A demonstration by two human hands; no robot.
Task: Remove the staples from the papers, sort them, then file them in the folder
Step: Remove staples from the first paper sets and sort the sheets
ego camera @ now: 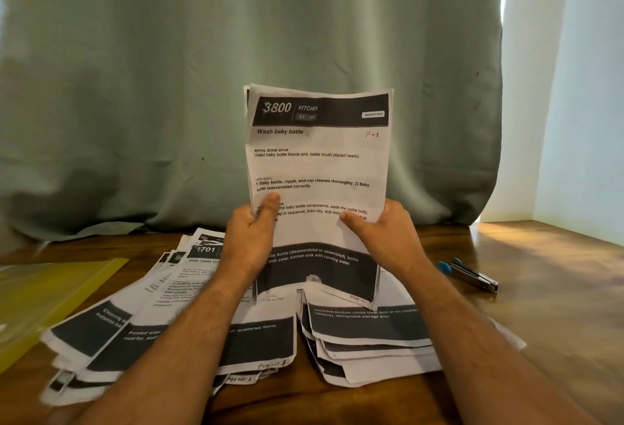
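Head: staple remover (pixel 472 276) (right), folder (pixel 50 293) left.

yellow folder (pixel 50 289) cut off at left edge; both hands' fingers hidden behind held sheets (pixel 317 161).

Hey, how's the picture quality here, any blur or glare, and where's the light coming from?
Head view: daylight enters at the right past the curtain, leaving a bright sheen on the table; the held sheet reads sharply, while the spread papers smear toward the lower left; wide-angle lens bends the edges.
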